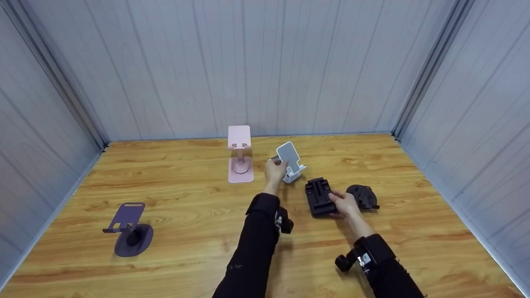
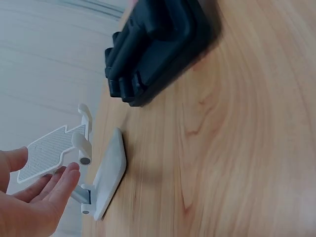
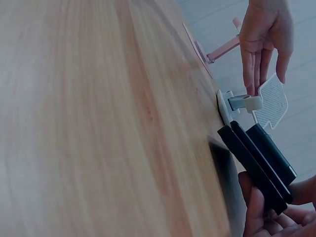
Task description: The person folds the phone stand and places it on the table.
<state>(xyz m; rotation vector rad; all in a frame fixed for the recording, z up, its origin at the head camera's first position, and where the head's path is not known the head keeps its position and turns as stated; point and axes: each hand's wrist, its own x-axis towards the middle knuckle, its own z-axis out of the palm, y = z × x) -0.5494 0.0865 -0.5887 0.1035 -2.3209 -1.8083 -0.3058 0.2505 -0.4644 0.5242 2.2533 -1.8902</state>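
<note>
My left hand (image 1: 275, 170) is at the white phone stand (image 1: 295, 176), thumb at the front of its tilted grey-padded panel (image 2: 47, 153) and fingers behind it, pinching the edge. The base of this stand (image 2: 111, 173) rests on the wooden table. With my right hand (image 1: 345, 203) I grip a black folded phone stand (image 1: 319, 196) by its side edge, thumb on top and fingers underneath. In the right wrist view the folded black stand (image 3: 256, 165) is tilted, held above its shadow on the table.
Just right of my right hand lies another black stand (image 1: 363, 196) with a round base. A pink phone stand (image 1: 240, 167) stands near the back wall (image 1: 265, 70). Farther left is a dark purple phone stand (image 1: 134, 240). Side walls (image 1: 488, 103) enclose the wooden table (image 1: 186, 265).
</note>
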